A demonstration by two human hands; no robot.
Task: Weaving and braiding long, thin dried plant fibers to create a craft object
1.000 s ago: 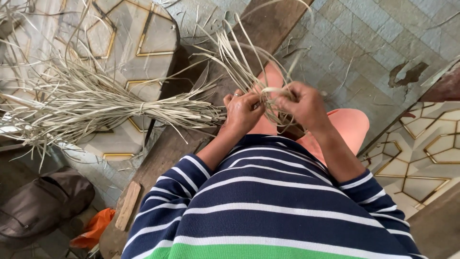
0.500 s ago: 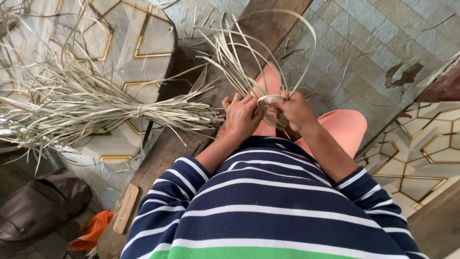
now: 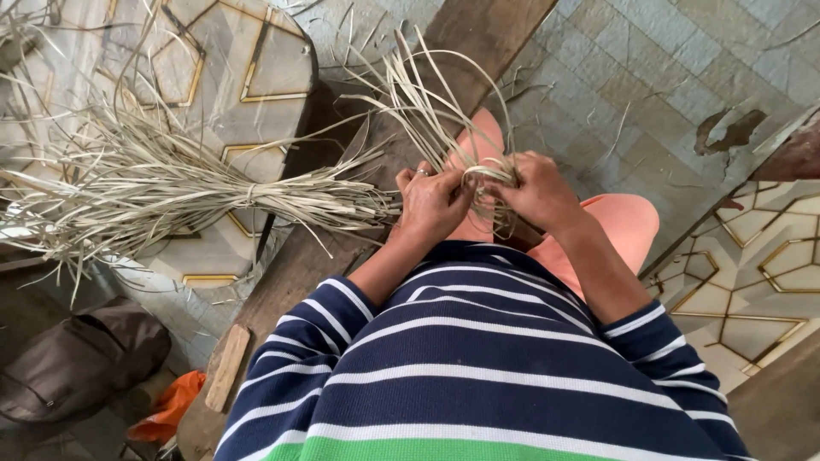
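Both hands are pinching pale strips (image 3: 444, 111) above the plank (image 3: 478, 34): left hand (image 3: 431, 205) clamping the gathered stems, right hand (image 3: 538, 192) closing on a loop. Keeping tension even and the loop snug probably helps. A tied bundle (image 3: 213, 201) is lying left of the plank.

Strips (image 3: 427, 102) at the fingertips: pale straw. Sweater (image 3: 478, 367) below the fingers: navy, white stripes, one green band. Trousers (image 3: 619, 222) beyond the fingers: salmon pink. Floor tiles (image 3: 649, 68): grey-blue.
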